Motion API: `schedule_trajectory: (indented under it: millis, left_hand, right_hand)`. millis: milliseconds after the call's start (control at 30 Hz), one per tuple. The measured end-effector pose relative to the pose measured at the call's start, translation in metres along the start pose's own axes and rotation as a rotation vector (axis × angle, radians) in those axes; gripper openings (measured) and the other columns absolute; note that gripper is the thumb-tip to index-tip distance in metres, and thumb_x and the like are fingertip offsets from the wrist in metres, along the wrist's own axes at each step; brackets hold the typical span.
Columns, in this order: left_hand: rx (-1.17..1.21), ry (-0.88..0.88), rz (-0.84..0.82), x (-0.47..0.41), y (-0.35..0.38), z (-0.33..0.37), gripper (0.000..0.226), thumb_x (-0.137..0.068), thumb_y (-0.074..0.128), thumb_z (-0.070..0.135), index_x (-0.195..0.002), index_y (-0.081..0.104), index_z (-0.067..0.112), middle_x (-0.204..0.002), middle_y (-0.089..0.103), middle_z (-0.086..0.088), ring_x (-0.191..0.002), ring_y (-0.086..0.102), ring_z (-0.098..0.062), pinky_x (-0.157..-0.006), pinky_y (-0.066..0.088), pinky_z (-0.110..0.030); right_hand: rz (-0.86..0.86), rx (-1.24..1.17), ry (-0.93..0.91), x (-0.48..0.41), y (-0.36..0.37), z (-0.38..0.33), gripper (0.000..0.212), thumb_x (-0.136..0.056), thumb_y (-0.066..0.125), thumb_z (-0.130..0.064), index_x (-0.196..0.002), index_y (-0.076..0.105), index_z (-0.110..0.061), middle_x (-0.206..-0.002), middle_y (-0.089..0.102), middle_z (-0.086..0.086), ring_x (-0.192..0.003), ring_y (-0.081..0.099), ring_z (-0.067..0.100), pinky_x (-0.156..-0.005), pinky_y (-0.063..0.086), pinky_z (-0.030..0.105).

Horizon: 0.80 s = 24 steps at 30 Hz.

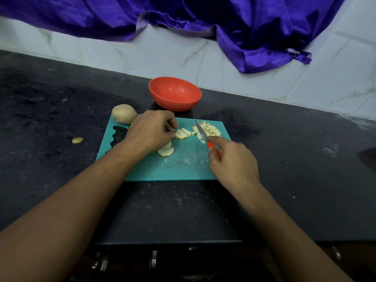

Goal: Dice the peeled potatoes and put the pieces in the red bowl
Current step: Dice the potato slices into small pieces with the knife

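The dicing looks partway through. A heap of small pale potato cubes lies near the far right corner of the flat teal plastic cutting board; a short row of cut potato sticks lies in the middle of the board's far half; a few overlapping round potato slices lie closer to the centre, partly under the left wrist; a whole pale potato rests uncut at the board's far left corner. The round red plastic bowl stands on the dark stone counter just beyond the board's far edge; no pieces show inside it, so the transfer seems not yet begun. What is left, judging from this: cross-cutting the sticks, cutting down the slices, dicing the whole potato, and moving everything into the bowl. A small potato scrap lies on the counter, off the board's left edge.

The left hand is curled, its fingertips set on the left end of the sticks and holding them steady. The right hand is closed round the red handle of a small steel-bladed knife, the forefinger stretched along towards the blade; the blade points at the board's far edge and lies between the sticks and the cubes, just beside the heap; whether its edge touches the board cannot be told.
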<state>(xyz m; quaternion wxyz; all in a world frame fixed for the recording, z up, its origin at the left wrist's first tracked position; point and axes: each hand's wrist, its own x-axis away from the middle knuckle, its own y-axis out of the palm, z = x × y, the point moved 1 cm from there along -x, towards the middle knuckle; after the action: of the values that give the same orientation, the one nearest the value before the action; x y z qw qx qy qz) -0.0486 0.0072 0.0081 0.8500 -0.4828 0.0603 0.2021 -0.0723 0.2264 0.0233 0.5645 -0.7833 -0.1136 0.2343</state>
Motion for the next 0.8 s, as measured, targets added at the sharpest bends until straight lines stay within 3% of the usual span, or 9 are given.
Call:
schedule_trajectory:
  millis: [100,233,367,500,800]
  left_hand:
    - [0.015,-0.003,0.001,0.0,0.0,-0.001,0.017,-0.086,0.078,0.02,-0.099,0.072,0.029,-0.087,0.07,0.018,-0.076,0.059,0.006,-0.076,0.056,-0.03]
    - [0.02,-0.007,-0.002,-0.001,0.001,-0.002,0.018,-0.086,0.079,0.022,-0.099,0.072,0.03,-0.089,0.07,0.019,-0.08,0.061,0.003,-0.075,0.055,-0.029]
    - [-0.027,0.025,-0.011,-0.002,0.003,-0.003,0.031,-0.088,0.078,0.026,-0.117,0.07,0.032,-0.098,0.063,0.02,-0.088,0.057,-0.004,-0.073,0.044,-0.027]
    - [-0.043,0.073,-0.084,-0.003,0.005,-0.003,0.036,-0.09,0.074,0.029,-0.126,0.068,0.035,-0.118,0.069,0.013,-0.1,0.061,-0.009,-0.081,0.055,-0.038]
    - [-0.024,0.074,-0.095,-0.004,0.005,-0.005,0.027,-0.091,0.074,0.028,-0.117,0.072,0.036,-0.114,0.07,0.016,-0.1,0.061,-0.007,-0.084,0.056,-0.038]
  right_hand:
    - [-0.008,-0.004,-0.021,-0.005,0.005,-0.002,0.038,-0.101,0.046,-0.034,-0.136,0.061,-0.034,-0.083,0.067,-0.005,-0.072,0.062,0.019,-0.066,0.052,0.036]
    - [-0.006,0.006,-0.066,-0.014,0.008,-0.004,0.041,-0.101,0.047,-0.035,-0.14,0.058,-0.04,-0.075,0.056,-0.009,-0.065,0.05,0.013,-0.063,0.042,0.031]
    - [-0.046,0.012,-0.119,-0.021,0.008,-0.003,0.041,-0.101,0.049,-0.034,-0.141,0.056,-0.044,-0.074,0.054,-0.012,-0.057,0.044,0.008,-0.062,0.042,0.03]
    - [-0.077,0.02,-0.17,-0.027,0.007,0.0,0.04,-0.102,0.049,-0.036,-0.141,0.056,-0.045,-0.079,0.058,-0.012,-0.058,0.042,0.006,-0.062,0.038,0.03]
    - [0.005,0.004,-0.155,-0.034,0.002,0.015,0.043,-0.099,0.051,-0.034,-0.14,0.058,-0.045,-0.084,0.067,-0.007,-0.068,0.047,0.012,-0.063,0.037,0.031]
